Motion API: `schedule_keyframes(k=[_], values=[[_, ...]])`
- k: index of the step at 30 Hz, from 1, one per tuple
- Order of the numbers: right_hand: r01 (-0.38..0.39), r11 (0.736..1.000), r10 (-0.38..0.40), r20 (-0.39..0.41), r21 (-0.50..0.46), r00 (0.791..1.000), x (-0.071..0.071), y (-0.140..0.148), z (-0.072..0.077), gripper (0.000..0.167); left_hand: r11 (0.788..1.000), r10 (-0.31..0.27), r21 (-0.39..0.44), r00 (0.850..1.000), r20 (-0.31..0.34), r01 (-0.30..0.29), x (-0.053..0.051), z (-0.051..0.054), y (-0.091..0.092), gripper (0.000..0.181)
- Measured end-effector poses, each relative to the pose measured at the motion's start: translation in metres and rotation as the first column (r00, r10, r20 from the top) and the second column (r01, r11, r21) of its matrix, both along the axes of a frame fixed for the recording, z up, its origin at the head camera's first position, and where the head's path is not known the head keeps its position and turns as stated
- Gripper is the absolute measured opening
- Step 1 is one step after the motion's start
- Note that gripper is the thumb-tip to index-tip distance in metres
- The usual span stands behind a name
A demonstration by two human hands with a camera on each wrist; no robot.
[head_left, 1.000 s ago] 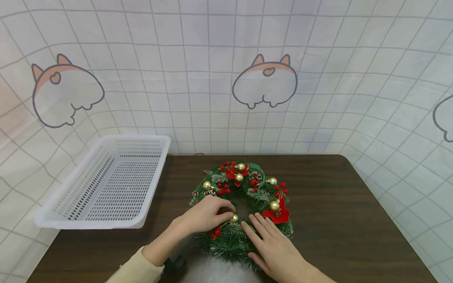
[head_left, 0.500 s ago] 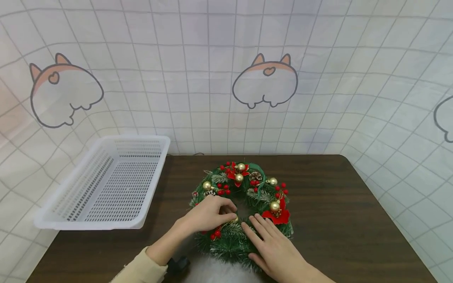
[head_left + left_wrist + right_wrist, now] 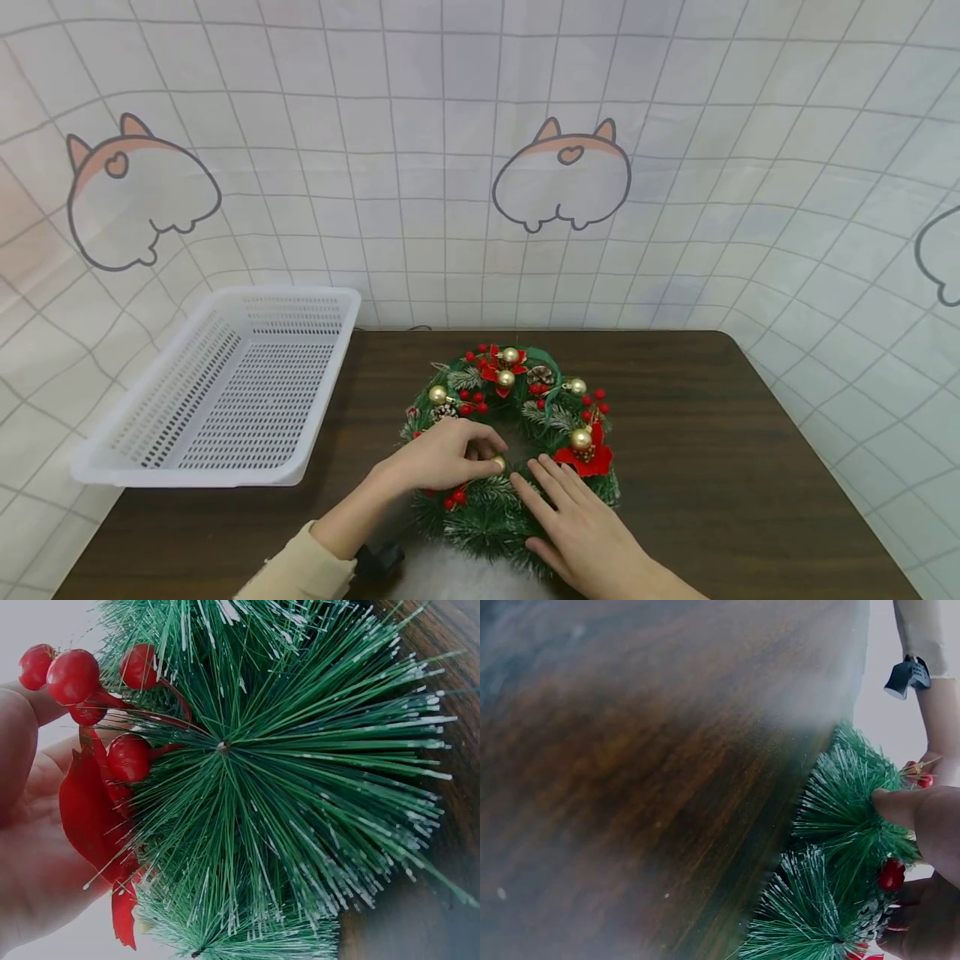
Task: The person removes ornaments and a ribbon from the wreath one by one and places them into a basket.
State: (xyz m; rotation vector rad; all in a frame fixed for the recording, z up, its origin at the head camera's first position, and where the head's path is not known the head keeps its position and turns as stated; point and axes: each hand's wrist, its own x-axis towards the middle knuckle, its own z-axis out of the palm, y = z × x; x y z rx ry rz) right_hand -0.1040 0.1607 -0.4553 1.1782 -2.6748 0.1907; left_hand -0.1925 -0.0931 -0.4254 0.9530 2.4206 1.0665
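Wreath: just one, flat on the table. Nearest, the right hand rests on its near right side, fingers straight and spread; a light, even press should steady it without crushing it. Just beyond, the left hand seems to pinch a gold ball at the inner edge; small, gentle moves would likely suit best. The head view shows six gold balls, two red flowers and at least two pinecones; berries are too hidden to count. Farther, leftward: one basket.
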Motion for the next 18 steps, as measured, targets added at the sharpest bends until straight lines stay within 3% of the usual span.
schedule_keyframes(k=[7, 18], values=[[0.002, 1.000, -0.002, 0.029, 0.008, 1.000, 0.000, 0.000, 0.001, 0.070, 0.997, -0.011, 0.071, 1.000, 0.015, 0.010, 0.000, -0.002, -0.005, 0.027], [0.008, 1.000, -0.008, 0.069, 0.005, 0.998, -0.002, 0.001, 0.003, 0.069, 0.987, 0.040, 0.158, 0.999, -0.007, -0.038, 0.006, 0.004, -0.013, 0.021]])
